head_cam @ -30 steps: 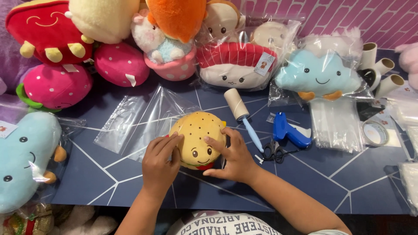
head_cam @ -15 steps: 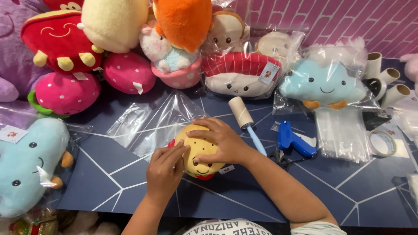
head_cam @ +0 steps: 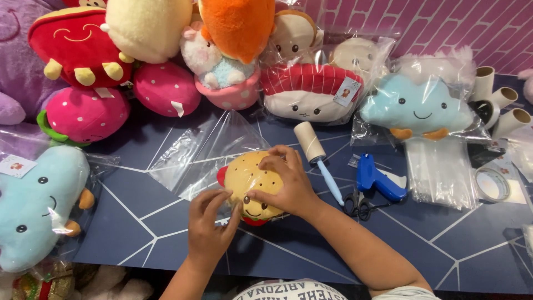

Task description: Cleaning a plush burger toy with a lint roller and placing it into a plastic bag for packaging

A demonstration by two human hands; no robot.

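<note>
The right hand [head_cam: 288,186] is laid over the burger plush [head_cam: 250,183], fingers curled and gripping its top and side. The left hand [head_cam: 208,228] is set just beside it at the lower left, fingers bent and lightly spread, the fingertips [head_cam: 222,195] touching the edge of the clear plastic bag [head_cam: 222,144] that the plush is partly tucked into. All of it is sat on a dark blue table [head_cam: 388,244] with white lines. A lint roller [head_cam: 313,153], scissors [head_cam: 358,205] and a blue tagging gun [head_cam: 377,178] can be seen just right of the hand. Bagged plush toys are piled along the back, a blue cloud plush [head_cam: 416,108] included.
</note>
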